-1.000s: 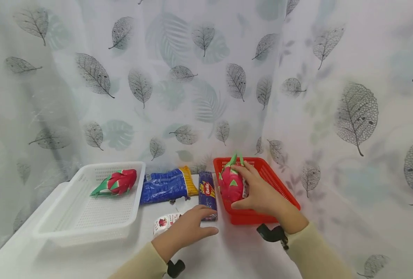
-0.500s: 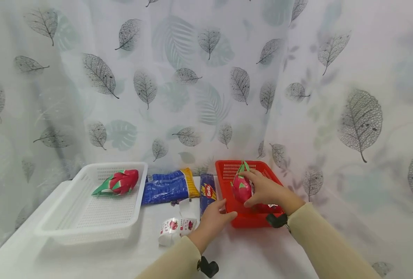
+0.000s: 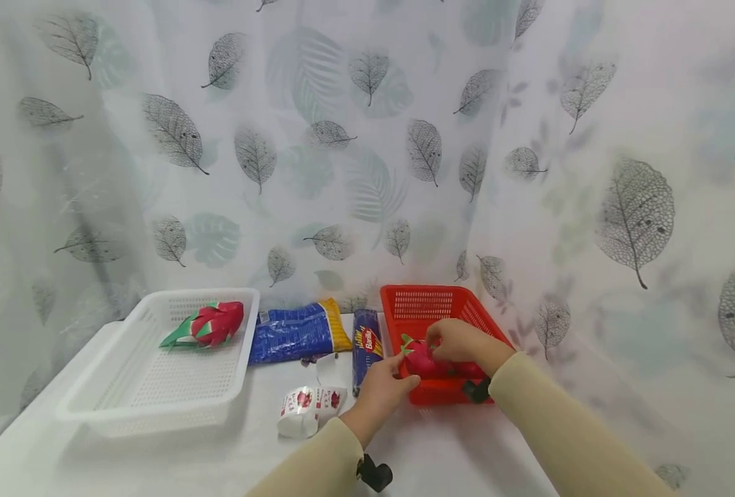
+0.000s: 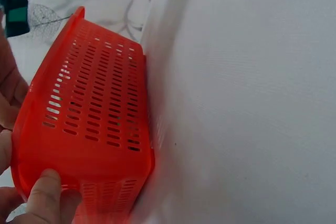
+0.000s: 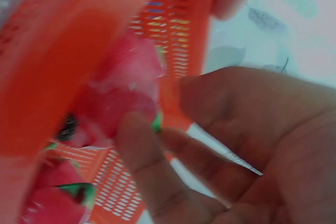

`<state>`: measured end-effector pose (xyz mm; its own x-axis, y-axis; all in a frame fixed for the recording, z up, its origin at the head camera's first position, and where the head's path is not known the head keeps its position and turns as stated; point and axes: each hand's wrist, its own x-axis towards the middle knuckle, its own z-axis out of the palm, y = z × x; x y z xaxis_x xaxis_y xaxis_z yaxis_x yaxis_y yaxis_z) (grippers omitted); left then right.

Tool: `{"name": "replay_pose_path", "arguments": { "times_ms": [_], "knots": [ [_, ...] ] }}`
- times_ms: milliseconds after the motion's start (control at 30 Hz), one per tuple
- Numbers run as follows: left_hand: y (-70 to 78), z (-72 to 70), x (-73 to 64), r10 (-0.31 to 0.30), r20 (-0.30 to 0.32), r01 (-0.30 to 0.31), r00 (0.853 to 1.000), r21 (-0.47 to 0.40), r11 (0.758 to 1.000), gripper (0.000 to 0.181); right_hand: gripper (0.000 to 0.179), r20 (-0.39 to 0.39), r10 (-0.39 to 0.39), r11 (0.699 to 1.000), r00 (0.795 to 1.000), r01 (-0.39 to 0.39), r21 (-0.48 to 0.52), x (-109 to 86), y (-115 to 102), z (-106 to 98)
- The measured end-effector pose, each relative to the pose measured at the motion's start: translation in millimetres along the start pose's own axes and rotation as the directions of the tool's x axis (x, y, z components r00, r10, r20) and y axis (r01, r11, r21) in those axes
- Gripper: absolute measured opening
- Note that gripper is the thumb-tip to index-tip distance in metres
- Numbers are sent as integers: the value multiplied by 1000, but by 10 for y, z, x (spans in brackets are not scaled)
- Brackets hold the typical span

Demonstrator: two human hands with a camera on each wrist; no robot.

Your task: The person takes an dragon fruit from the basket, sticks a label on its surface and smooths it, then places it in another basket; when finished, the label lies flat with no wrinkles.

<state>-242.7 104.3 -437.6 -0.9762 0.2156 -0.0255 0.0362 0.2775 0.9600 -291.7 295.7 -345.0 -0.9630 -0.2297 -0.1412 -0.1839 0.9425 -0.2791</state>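
In the head view a red plastic basket (image 3: 429,397) stands at the right of the table. My left hand (image 3: 375,393) holds its near left corner, a finger (image 4: 46,195) against the outer wall and others at the rim. A pink dragon fruit (image 3: 422,362) with green tips lies inside along the near end. Reaching in from the right, my right hand (image 3: 466,342) touches it. The right wrist view shows nearly straight fingers and a fingertip on this dragon fruit (image 5: 123,90). A second dragon fruit (image 5: 55,198) rests beside it in the basket.
On the left a white basket (image 3: 156,373) holds another dragon fruit (image 3: 214,323). Between the baskets lie a blue and yellow bag (image 3: 299,333), a blue Barilla spaghetti pack (image 3: 367,348) and a roll of labels (image 3: 301,412). A leaf-print curtain (image 3: 367,159) hangs behind.
The dragon fruit under my right hand has gone from upright to lying low in the red basket. My left hand has come right, over the labels, to the basket's corner.
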Motion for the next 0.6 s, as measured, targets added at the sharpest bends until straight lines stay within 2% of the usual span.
{"name": "replay_pose_path", "arguments": {
  "times_ms": [100,233,333,433,600],
  "knots": [
    [-12,3,-2,-7,0,7,1000,0,1000,71,40,8,11,1000,1000,-11,-10,19,-67,35],
    [-44,16,9,-12,4,12,1000,-11,1000,71,68,46,79,996,996,-78,-32,80,-107,121],
    [-54,20,15,-14,18,14,1000,-19,1000,70,69,61,107,989,992,-101,-106,140,-95,191],
    [-50,16,15,-10,26,10,1000,-26,1000,70,62,58,120,982,991,-110,-156,172,-106,209],
    [-38,-12,-6,-9,17,10,1000,-21,1000,70,60,73,127,986,989,-118,-115,168,-162,182]
  ]
}}
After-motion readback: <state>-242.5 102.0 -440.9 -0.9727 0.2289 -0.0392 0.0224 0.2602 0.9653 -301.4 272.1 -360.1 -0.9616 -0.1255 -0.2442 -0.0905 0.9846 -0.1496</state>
